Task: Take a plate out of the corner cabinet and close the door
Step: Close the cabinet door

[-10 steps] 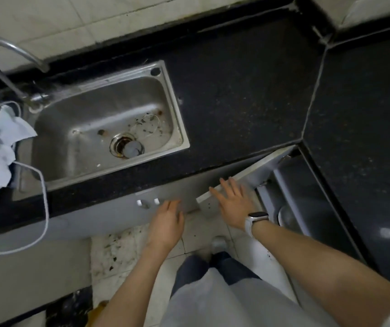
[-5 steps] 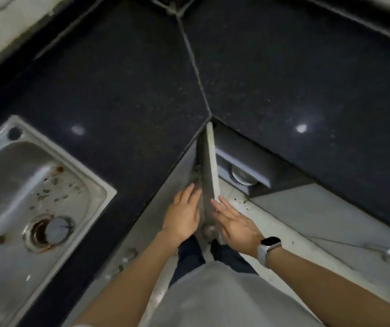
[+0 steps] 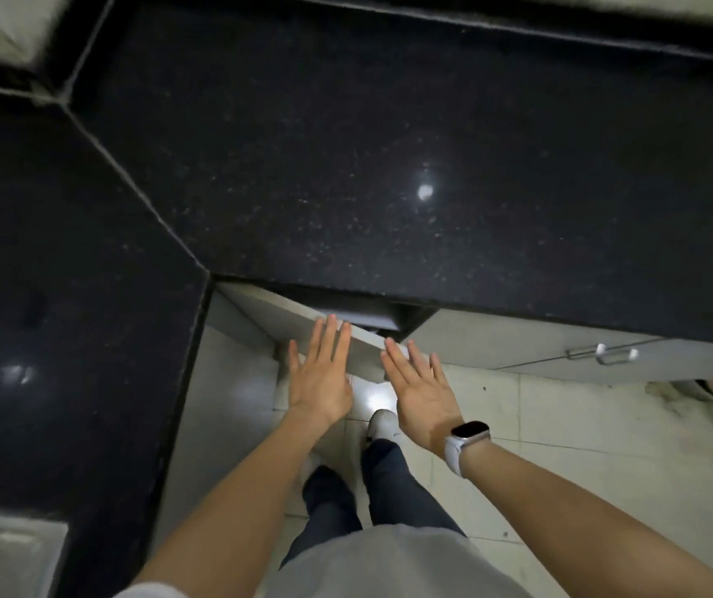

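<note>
Two flat hands — door ajar

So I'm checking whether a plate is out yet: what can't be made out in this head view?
- Cabinet interior: hidden by the countertop and the partly open door; no plate visible.
- Whether the left hand or right hand touches the door: unclear; both open, empty.
- Sink: cut by the frame corner.
- Things at the right edge: cropped, blurred.

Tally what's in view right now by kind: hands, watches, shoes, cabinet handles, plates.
Hands: 2, left hand and right hand, both open and empty
Watches: 1, watch
Shoes: 1, shoe
Cabinet handles: 1, handle
Plates: 0 visible
Total: 5
</note>
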`<action>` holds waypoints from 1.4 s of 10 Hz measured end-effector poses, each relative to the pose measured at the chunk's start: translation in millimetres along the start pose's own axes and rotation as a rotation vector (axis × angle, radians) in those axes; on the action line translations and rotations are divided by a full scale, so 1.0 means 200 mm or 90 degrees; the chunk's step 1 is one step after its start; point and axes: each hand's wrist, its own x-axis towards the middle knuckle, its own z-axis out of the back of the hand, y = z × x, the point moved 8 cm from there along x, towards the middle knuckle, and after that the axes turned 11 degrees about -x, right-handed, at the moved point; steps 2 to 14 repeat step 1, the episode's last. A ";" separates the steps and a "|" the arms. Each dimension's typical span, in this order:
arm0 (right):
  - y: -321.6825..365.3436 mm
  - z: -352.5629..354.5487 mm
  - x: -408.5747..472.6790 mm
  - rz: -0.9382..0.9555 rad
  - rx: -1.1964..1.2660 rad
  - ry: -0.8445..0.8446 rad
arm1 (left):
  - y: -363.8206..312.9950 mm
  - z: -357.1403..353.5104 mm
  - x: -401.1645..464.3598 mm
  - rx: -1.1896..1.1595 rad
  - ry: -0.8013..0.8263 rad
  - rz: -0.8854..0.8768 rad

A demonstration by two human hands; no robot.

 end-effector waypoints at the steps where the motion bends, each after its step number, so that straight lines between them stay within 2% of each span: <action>1: -0.07 0.05 0.10 0.000 -0.004 -0.012 | -0.05 0.06 0.09 -0.009 -0.008 0.014; 14: -0.07 0.05 0.10 0.000 -0.004 -0.012 | -0.05 0.06 0.09 -0.009 -0.008 0.014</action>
